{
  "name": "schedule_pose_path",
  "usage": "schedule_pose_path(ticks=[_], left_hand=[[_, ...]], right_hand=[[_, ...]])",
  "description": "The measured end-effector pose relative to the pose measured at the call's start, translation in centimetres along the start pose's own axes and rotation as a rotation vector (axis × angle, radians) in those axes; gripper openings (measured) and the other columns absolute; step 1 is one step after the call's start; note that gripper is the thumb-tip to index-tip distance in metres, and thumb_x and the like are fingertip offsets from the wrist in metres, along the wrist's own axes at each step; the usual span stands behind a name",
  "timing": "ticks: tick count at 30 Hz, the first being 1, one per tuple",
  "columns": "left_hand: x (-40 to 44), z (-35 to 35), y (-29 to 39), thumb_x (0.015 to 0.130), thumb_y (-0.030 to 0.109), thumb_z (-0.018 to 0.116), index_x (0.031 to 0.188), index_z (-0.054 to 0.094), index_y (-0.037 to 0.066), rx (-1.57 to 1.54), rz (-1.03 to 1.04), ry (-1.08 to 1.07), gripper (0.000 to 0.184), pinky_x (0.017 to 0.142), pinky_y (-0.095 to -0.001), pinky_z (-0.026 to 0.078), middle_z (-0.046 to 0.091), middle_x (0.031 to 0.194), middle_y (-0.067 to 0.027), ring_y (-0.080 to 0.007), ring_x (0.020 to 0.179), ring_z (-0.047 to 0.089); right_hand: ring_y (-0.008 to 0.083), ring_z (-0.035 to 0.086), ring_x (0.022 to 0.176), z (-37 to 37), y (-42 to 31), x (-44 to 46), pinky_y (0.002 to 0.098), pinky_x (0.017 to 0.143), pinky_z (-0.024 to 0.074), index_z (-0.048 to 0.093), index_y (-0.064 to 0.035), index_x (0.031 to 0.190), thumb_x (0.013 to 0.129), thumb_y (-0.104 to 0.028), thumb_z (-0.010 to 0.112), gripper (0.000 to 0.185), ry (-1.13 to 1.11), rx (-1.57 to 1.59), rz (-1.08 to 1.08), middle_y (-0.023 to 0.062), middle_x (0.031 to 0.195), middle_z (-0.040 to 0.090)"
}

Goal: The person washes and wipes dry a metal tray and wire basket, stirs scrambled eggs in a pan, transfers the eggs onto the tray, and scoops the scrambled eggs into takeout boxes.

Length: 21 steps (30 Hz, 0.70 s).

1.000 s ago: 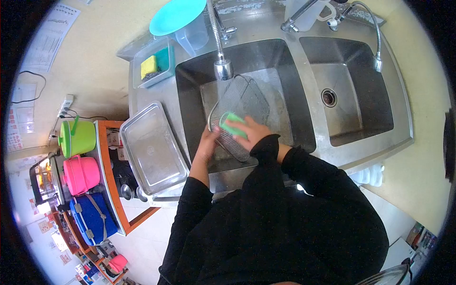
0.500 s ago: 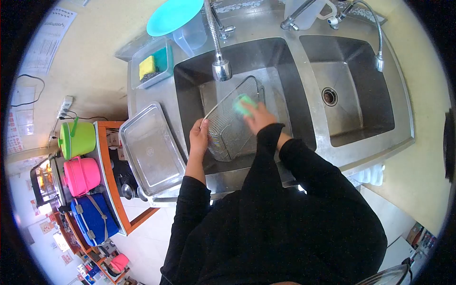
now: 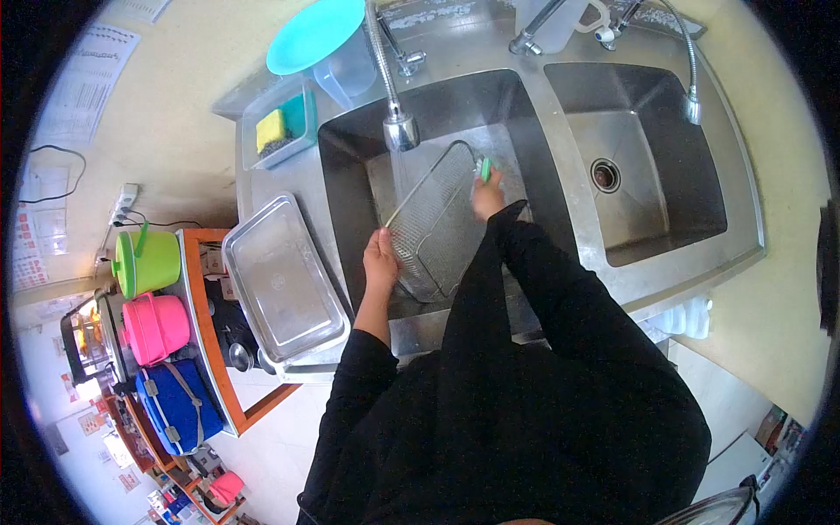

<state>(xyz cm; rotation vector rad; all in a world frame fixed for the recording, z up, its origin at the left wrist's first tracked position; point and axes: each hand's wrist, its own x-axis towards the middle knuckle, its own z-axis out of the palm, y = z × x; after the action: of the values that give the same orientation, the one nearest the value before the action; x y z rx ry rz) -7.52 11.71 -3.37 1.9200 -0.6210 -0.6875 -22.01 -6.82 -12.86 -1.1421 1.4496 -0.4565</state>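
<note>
A wire mesh basket stands tilted in the left basin of the steel sink. My left hand is closed on the near left end of its rim. At the basket's far right side, my right hand grips a green sponge, of which only a narrow edge shows. The spray faucet head hangs above the basin's left part, and a pale stream of water falls from it beside the basket.
A metal tray lies on the left drainboard. Behind it, a plastic container holds a yellow sponge and a dark scrubber. A turquoise basin and a clear jug stand at the back. The right basin has a drain.
My right hand has moved right with the sponge, from over the basket's mesh to its far right side. The basket is turned slightly, and water now falls from the faucet.
</note>
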Motion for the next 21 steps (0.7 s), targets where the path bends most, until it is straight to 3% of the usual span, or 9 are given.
schedule_pose_path(ticks=[4,6,9,10,13,14,15,17,21], left_hand=[[0.7,-0.5,-0.9,0.096,0.04,0.043,0.09,0.058,0.004,0.003,-0.143,0.023,0.04,0.039,-0.0271,0.037,0.048,0.054,-0.0018,-0.0106,0.04,0.045],[0.5,-0.7,-0.6,0.096,0.04,0.042,0.09,0.058,0.004,0.063,-0.07,0.029,0.04,0.039,-0.0277,0.038,0.048,0.054,-0.0023,-0.0112,0.04,0.046],[0.5,-0.2,-0.9,0.096,0.04,0.041,0.089,0.059,0.004,0.017,-0.109,0.022,0.041,0.039,-0.0285,0.038,0.049,0.054,-0.0028,-0.012,0.04,0.047],[0.7,0.2,-1.1,0.096,0.04,0.041,0.089,0.059,0.003,-0.027,-0.142,0.023,0.042,0.04,-0.0288,0.038,0.049,0.054,-0.003,-0.0122,0.04,0.047],[0.3,1.2,-1.2,0.097,0.04,0.04,0.088,0.058,0.003,0.084,-0.07,-0.024,0.041,0.04,-0.0288,0.038,0.049,0.054,-0.0033,-0.0127,0.04,0.047],[0.1,1.3,-1.1,0.097,0.038,0.039,0.092,0.057,0.003,0.044,-0.066,-0.014,0.04,0.041,-0.0288,0.039,0.048,0.053,-0.0033,-0.0133,0.04,0.047],[0.6,1.1,-1.6,0.097,0.038,0.039,0.093,0.056,0.003,0.02,-0.105,0.012,0.039,0.041,-0.0289,0.039,0.049,0.054,-0.0033,-0.0136,0.041,0.047],[1.9,0.8,-3.2,0.097,0.036,0.039,0.097,0.055,0.004,-0.041,-0.188,0.069,0.036,0.041,-0.029,0.04,0.05,0.055,-0.0034,-0.014,0.042,0.049],[3.7,-0.1,-2.9,0.097,0.032,0.041,0.103,0.052,0.002,-0.386,-0.337,0.003,0.032,0.052,-0.0307,0.046,0.056,0.073,-0.0073,-0.0159,0.059,0.056]], right_hand=[[0.0462,0.057,0.088,5.2,2.1,-6.9,0.0505,0.08,0.0437,0.015,-0.0087,0.139,0.093,-0.028,0.041,0.056,0.08,-0.164,-0.226,0.0317,0.104,0.054],[0.0446,0.056,0.092,5.6,2.2,-10.6,0.0472,0.086,0.0413,0.016,-0.0068,0.138,0.094,-0.028,0.041,0.056,-0.009,-0.119,-0.239,0.0291,0.102,0.055],[0.047,0.059,0.083,2.5,-0.4,-7.4,0.0523,0.074,0.0449,0.02,-0.0082,0.136,0.093,-0.026,0.04,0.051,-0.127,-0.057,-0.089,0.0319,0.095,0.059],[0.0465,0.059,0.083,2.0,0.4,-4.7,0.0518,0.072,0.0444,0.024,-0.0075,0.133,0.093,-0.026,0.041,0.048,-0.008,-0.098,-0.282,0.0304,0.089,0.06],[0.047,0.059,0.079,1.6,-0.1,-1.6,0.0516,0.071,0.0446,0.027,-0.008,0.13,0.092,-0.026,0.042,0.045,0.164,0.004,-0.034,0.0293,0.086,0.06],[0.0311,0.057,0.067,1.3,0.2,-2.3,0.0429,0.065,0.0458,0.026,-0.0103,0.131,0.092,-0.025,0.044,0.046,0.036,-0.065,0.043,0.0187,0.086,0.056],[0.03,0.056,0.065,4.7,3.4,-2.3,0.043,0.063,0.0457,0.026,-0.0103,0.131,0.091,-0.024,0.047,0.048,0.127,0.032,-0.252,0.0168,0.085,0.056],[0.0267,0.055,0.059,7.2,4.4,-6.6,0.0421,0.059,0.0468,0.027,-0.0122,0.13,0.088,-0.023,0.053,0.05,-0.048,0.094,-0.307,0.0152,0.086,0.056],[0.0214,0.054,0.053,2.4,-5.3,-13.6,0.0336,0.052,0.0485,0.03,-0.0177,0.129,0.086,-0.027,0.058,0.052,-0.48,0.205,0.105,0.0147,0.088,0.057]])
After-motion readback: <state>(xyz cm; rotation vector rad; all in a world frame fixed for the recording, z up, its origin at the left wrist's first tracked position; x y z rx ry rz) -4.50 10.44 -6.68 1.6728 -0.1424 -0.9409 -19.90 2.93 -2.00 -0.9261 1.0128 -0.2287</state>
